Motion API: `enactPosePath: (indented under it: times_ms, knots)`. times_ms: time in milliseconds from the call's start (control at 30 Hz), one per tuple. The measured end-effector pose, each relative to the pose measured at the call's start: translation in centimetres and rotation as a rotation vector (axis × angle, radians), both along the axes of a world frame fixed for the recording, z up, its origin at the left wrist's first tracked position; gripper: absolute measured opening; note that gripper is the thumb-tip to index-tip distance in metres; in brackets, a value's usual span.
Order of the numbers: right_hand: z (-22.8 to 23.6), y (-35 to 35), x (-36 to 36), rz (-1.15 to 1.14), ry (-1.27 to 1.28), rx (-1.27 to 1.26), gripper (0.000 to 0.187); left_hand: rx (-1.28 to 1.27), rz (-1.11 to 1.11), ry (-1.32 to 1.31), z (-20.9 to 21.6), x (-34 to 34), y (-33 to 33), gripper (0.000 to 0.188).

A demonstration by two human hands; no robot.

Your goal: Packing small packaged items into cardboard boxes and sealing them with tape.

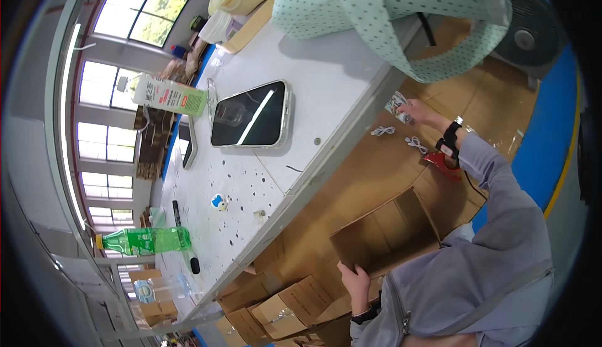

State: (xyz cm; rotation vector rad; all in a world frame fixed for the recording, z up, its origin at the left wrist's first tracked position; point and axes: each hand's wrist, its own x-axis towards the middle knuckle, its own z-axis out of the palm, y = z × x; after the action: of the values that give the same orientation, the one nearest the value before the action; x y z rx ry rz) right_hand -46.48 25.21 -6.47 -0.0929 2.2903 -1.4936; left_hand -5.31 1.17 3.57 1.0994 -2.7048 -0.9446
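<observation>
My left hand point(356, 286) grips the near rim of an open cardboard box point(392, 231), its thumb over the edge. The inside of the box that I see is bare brown cardboard. Farther out, my right hand point(421, 113) is closed on a small printed packet point(397, 104), held over a brown cardboard sheet point(351, 187). Next to that hand lie a coiled white cable point(383, 131) and a second white cable point(415, 144). A red curved tool point(444, 165), its kind unclear, rests close to my right wrist.
A white table point(332, 77) holds a phone point(251, 115), a green bottle point(147, 241), a pale drink bottle point(166, 96) and a marker point(177, 212). A dotted mint bag point(326, 2) hangs over its edge. Cardboard cartons point(291, 306) and a fan point(527, 36) stand nearby.
</observation>
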Motion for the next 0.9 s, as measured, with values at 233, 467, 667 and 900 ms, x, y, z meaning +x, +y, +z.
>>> enactPosePath:
  times_ms: [233,467,667,900]
  knots:
    - [11.5,4.3,18.5,0.041,-0.29,-0.965,0.041,0.001,-0.137,0.052,-0.6,0.5,-2.1,0.038]
    - [14.4,2.1,26.0,0.009,-0.498,-0.751,0.036,0.071,-0.216,-0.008,-0.4,0.7,-3.9,0.025]
    - [17.0,-0.8,27.5,0.706,-0.52,-0.208,0.042,0.327,-0.245,0.116,-1.9,5.0,-3.8,0.027]
    - [12.1,-10.8,28.4,1.25,-0.138,0.527,0.053,0.465,-0.443,0.057,-1.8,6.0,-4.1,0.035]
